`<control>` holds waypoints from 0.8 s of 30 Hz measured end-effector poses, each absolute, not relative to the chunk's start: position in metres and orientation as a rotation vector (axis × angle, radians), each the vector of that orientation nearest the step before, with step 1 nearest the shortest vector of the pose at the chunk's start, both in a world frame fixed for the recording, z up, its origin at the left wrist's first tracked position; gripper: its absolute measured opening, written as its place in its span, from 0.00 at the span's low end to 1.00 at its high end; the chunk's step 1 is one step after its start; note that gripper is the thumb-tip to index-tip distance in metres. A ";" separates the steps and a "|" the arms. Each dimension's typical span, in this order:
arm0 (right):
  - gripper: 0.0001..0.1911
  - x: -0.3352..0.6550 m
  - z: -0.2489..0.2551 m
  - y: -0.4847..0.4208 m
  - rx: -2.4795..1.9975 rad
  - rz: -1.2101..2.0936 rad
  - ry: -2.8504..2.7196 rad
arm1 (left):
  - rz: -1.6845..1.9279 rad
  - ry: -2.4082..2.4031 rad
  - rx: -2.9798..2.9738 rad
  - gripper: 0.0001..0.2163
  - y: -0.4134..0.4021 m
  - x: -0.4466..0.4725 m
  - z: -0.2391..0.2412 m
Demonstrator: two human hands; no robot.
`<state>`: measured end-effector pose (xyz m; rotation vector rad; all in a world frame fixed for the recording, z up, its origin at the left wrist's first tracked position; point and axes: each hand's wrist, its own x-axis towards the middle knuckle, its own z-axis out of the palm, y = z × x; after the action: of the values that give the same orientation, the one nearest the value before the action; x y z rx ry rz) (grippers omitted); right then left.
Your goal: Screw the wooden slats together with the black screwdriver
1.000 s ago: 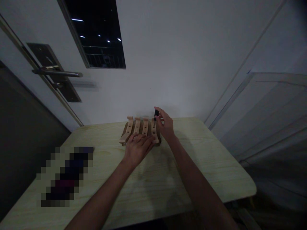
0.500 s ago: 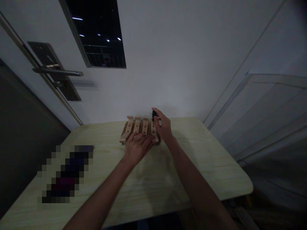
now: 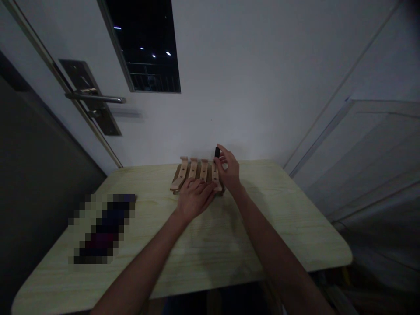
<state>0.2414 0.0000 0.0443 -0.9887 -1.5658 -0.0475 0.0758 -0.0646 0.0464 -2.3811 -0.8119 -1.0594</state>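
A wooden rack [image 3: 192, 172] of several pale slats with holes lies flat at the far middle of the table [image 3: 278, 227]. My left hand [image 3: 194, 199] rests palm down on its near edge, fingers stretched flat over the slats. My right hand [image 3: 229, 170] is at the rack's far right corner, thumb and fingers pinched on a small black object [image 3: 217, 152] held upright just above the last slat. The dim light hides what the black object is.
A blurred-out dark patch [image 3: 103, 227] lies on the table's left side. A white wall stands right behind the table, with a dark window [image 3: 144, 43] above. A door with a metal lever handle [image 3: 95, 98] is at left, a white panelled door [image 3: 377, 148] at right.
The view has shifted a little to the left. My right hand stays at the rack's far right corner with the black object, having dipped and risen slightly. My left hand has not moved on the rack.
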 end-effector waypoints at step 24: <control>0.17 0.246 0.046 -0.003 -0.984 -0.070 -1.459 | -1.068 -0.798 -2.362 0.08 -0.062 0.075 0.043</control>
<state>0.2460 -0.0025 0.0459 -0.9839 -1.4586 -0.0702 0.0748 -0.0621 0.0430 -2.3618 -0.7977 -1.0677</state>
